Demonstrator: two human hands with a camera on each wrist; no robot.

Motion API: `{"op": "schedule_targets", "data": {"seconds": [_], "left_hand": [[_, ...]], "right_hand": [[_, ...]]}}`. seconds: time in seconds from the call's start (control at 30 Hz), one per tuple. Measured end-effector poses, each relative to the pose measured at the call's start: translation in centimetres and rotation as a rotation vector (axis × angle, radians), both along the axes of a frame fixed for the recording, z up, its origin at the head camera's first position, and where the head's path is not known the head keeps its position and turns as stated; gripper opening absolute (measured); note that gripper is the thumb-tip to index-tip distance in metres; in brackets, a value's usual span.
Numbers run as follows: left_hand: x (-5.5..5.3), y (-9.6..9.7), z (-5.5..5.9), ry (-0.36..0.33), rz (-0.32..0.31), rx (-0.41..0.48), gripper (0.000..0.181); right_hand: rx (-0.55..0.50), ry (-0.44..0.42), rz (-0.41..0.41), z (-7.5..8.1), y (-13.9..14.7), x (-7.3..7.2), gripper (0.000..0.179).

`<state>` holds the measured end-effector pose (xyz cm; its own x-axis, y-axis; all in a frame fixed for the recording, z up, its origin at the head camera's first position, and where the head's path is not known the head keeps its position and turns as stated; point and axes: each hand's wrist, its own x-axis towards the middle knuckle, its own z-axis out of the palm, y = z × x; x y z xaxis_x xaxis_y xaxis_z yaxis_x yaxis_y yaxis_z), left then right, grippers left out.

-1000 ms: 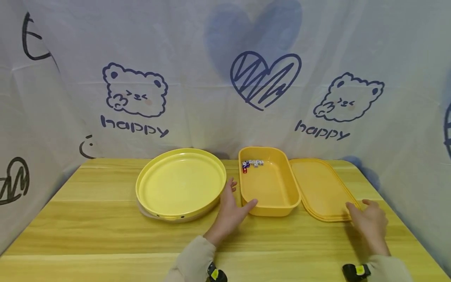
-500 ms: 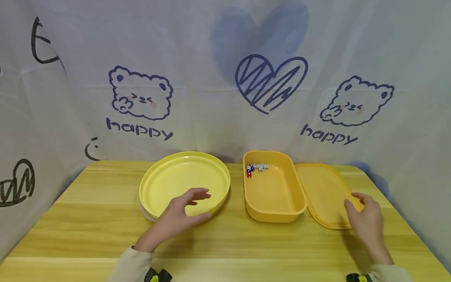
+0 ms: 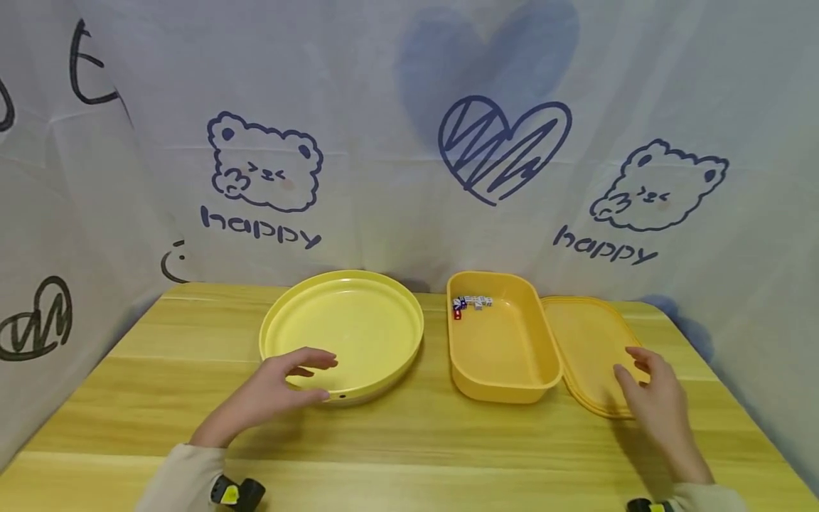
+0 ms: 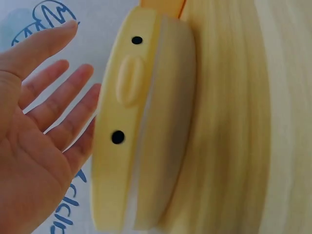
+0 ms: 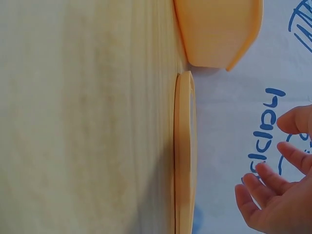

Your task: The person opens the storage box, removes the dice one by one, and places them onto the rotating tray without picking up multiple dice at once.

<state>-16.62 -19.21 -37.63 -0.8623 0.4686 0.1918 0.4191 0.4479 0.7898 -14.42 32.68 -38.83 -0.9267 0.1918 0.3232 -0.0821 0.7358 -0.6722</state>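
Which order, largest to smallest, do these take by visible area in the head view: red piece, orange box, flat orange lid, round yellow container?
1. Round yellow container, partly behind left hand
2. Orange box
3. Flat orange lid, partly behind right hand
4. Red piece

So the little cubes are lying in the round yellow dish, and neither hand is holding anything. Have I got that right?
Not quite: the little cubes are in the box, not the round yellow dish; the head view shows this. Neither the left hand nor the right hand is holding anything, as you say.
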Motion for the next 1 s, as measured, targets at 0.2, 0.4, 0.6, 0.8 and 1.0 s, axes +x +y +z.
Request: {"op": "schedule_targets", "data": {"seconds": [0.2,0.4,0.6,0.8,1.0], "left_hand": [[-0.4,-0.2,-0.7,-0.003,-0.033,-0.054,0.038],[-0.4,0.0,-1.1,0.069,-0.055,-0.119,0.028],[-0.2,0.3,-0.9,0.046,-0.07,-0.105,0.018],[-0.1,0.5,-0.8,0.019,-0.088,-0.084,0.016],[-0.1,0.6,-0.8,0.013,-0.071,-0.085,0.017]], "right_hand": [[-0.007,-0.024,0.019,0.0,-0.5,0.0,0.046],[-0.003,-0.028,0.028,0.1,-0.6,0.0,0.047],[-0.012,-0.032,0.033,0.1,-0.8,0.0,0.047],[-0.016,-0.03,0.038,0.1,-0.9,0.1,0.046],[-0.023,0.005,0.069,0.3,-1.4,-0.1,0.044]]}}
